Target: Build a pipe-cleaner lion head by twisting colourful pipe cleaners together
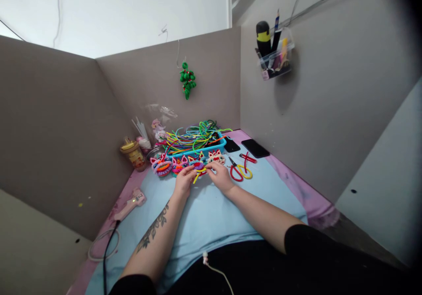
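My left hand (185,178) is closed in a pinch on the left side of a small pipe-cleaner figure (198,166), which has a purple middle and yellow and red strands. On its right side the fingers of my right hand (220,176) pinch a yellow strand. A yellow pipe-cleaner end (196,179) sticks out below, between the hands. Just behind the hands stand several finished-looking pipe-cleaner animal heads: a pink-and-purple one (161,166), a pink-and-orange one (179,164) and a cream one (216,157). My fingers partly cover the held figure.
Behind lies a blue basket (211,147) heaped with coloured pipe cleaners. Scissors (240,171), red-handled tweezers-like tool (248,158) and a black phone (255,148) are at right. A pink glue gun (132,203) with its cord and a cup (134,154) are at left. Panels enclose the table.
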A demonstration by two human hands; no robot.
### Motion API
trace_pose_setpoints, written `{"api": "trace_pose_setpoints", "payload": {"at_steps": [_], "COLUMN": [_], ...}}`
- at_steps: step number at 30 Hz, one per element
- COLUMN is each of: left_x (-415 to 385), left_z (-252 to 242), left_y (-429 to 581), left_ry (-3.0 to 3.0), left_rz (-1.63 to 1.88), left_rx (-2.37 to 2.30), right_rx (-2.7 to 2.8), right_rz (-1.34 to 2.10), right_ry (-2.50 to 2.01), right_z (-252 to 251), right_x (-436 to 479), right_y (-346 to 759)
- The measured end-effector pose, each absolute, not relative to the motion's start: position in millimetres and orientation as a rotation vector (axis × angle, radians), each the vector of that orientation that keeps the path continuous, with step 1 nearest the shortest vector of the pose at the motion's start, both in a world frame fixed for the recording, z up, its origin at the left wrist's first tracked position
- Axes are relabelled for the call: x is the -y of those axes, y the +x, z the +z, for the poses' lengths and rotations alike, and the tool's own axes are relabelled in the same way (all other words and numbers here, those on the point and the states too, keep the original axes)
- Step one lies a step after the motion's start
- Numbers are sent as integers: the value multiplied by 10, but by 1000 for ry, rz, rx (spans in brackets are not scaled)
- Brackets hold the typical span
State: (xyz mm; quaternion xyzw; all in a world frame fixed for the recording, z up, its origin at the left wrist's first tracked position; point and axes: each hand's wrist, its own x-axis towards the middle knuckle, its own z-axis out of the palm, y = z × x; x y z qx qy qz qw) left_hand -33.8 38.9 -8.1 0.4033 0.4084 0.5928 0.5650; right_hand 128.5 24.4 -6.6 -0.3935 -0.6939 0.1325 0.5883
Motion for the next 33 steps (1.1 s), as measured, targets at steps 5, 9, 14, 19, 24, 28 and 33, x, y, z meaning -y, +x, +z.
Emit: {"api": "trace_pose_setpoints", "payload": {"at_steps": [5, 9, 14, 19, 24, 28, 33], "left_x": [-366, -357, -348, -315, -276, -257, -282], "left_z": [-70, -65, -70, -73, -63, -69, -83], "left_y": [-333, -323, -295, -222, -179, -147, -152], "left_ry": [985, 978, 973, 992, 1006, 1026, 1019], "left_rz": [1375, 1389, 1475, 1594, 1638, 1637, 1619], "left_rx": [-961, -968, -1008, -1048, -1056, -1066, -1080], "right_rx": [1548, 1562, 1663, 1761, 1807, 1766, 1785], "right_rz": [482, 481, 364, 227, 169, 197, 170], "right_ry": [-961, -988, -994, -1045, -1068, -1104, -1024], "right_z": [-137, -158, -152, -185, -207, -205, -147], "right_x": [-259, -249, -205, -173, -153, -151, -92], "right_y": [1229, 1195, 1139, 1060, 1008, 984, 1010]}}
